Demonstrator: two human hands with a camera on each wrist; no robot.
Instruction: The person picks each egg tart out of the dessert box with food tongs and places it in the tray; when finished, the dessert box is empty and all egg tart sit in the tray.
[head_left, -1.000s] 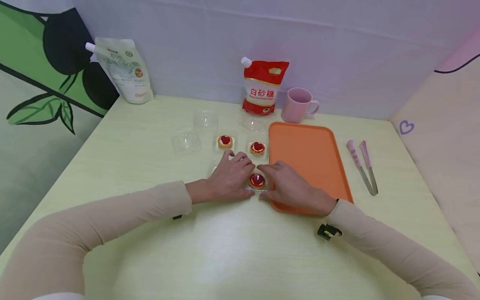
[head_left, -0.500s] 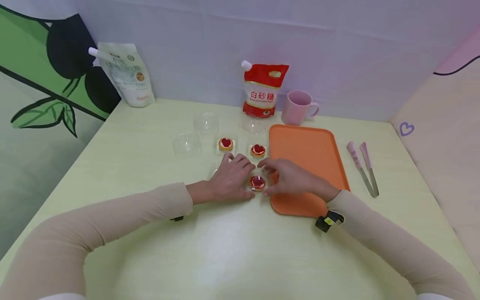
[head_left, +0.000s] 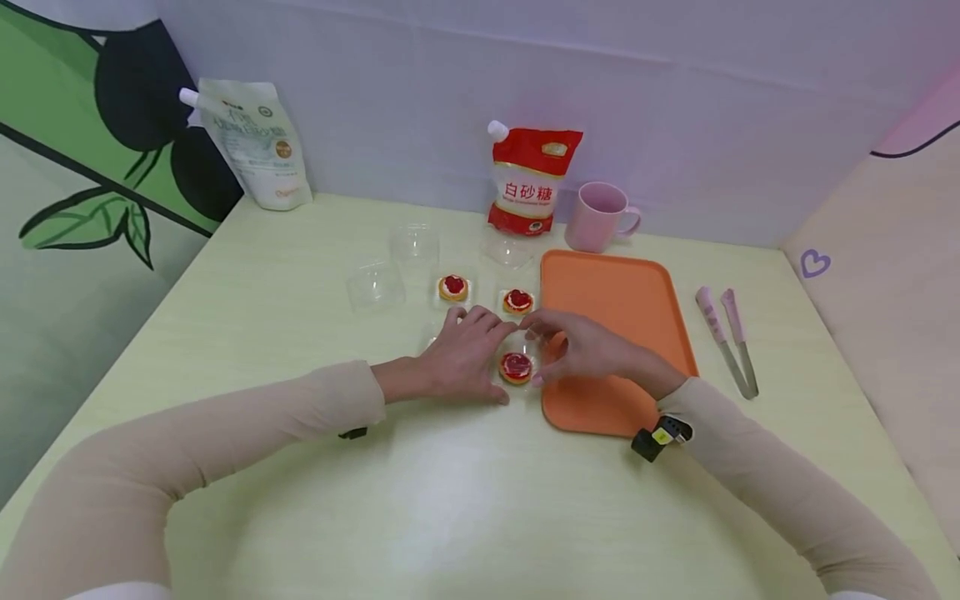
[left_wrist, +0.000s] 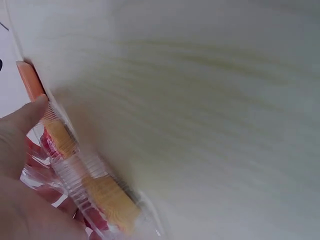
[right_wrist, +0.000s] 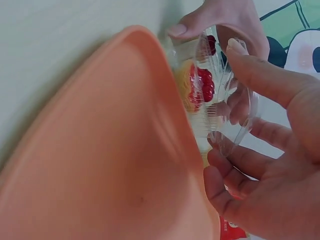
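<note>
A small red-topped tart (head_left: 516, 367) sits in a clear plastic base beside the orange tray (head_left: 615, 308). My right hand (head_left: 588, 346) pinches the clear dome lid (right_wrist: 245, 107) between thumb and fingers, tilted and raised off the tart on its right side. Around the left of that base curves my left hand (head_left: 465, 354), thumb at its front edge and fingers at the back. In the left wrist view the thumb (left_wrist: 32, 112) touches the rim, and another packed tart (left_wrist: 112, 202) lies under the palm, mostly hidden from the head view.
Behind the hands, two tarts (head_left: 453, 288) sit in uncovered clear bases. Several clear lids (head_left: 377, 286) lie farther back. A red sugar pouch (head_left: 534, 182), pink mug (head_left: 595, 218) and white pouch (head_left: 258, 146) stand along the wall. Two pink-handled knives (head_left: 727, 342) lie right of the tray.
My right hand has risen a little from the front tart, and the lid now tilts up with it. My left hand stays in nearly the same place.
</note>
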